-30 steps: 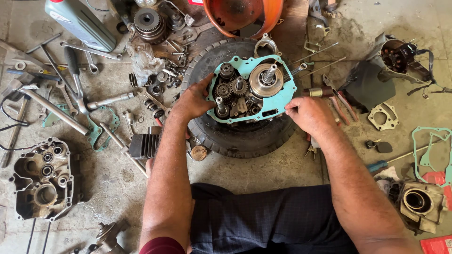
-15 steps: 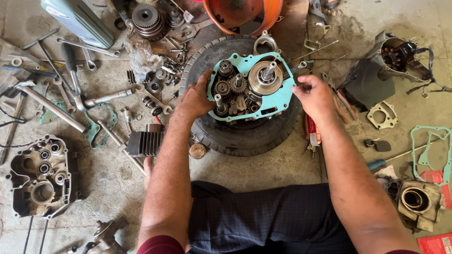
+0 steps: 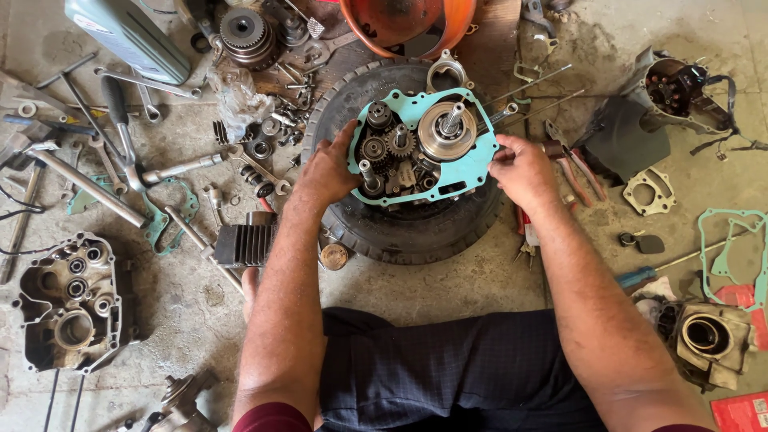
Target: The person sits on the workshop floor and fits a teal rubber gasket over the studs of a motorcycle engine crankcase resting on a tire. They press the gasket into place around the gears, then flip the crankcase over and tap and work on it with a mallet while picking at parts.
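An engine crankcase half (image 3: 422, 149) with a teal gasket, gears and shafts lies on a black tyre (image 3: 404, 224). My left hand (image 3: 330, 170) grips its left edge beside the small gears. My right hand (image 3: 524, 170) holds its right edge, fingertips pinched at the teal gasket rim. Both forearms reach forward from my lap, over dark trousers.
On the concrete floor lie wrenches and a ratchet (image 3: 120, 120), another crankcase half (image 3: 72, 300), a finned cylinder (image 3: 244, 244), pliers (image 3: 572, 164), loose teal gaskets (image 3: 732, 240), a grey-green bottle (image 3: 132, 36), an orange bowl (image 3: 408, 20) and an engine cover (image 3: 708, 340).
My right hand has moved from the lower right of the crankcase up to its right edge. My left hand stays on the left edge. The view has shifted slightly.
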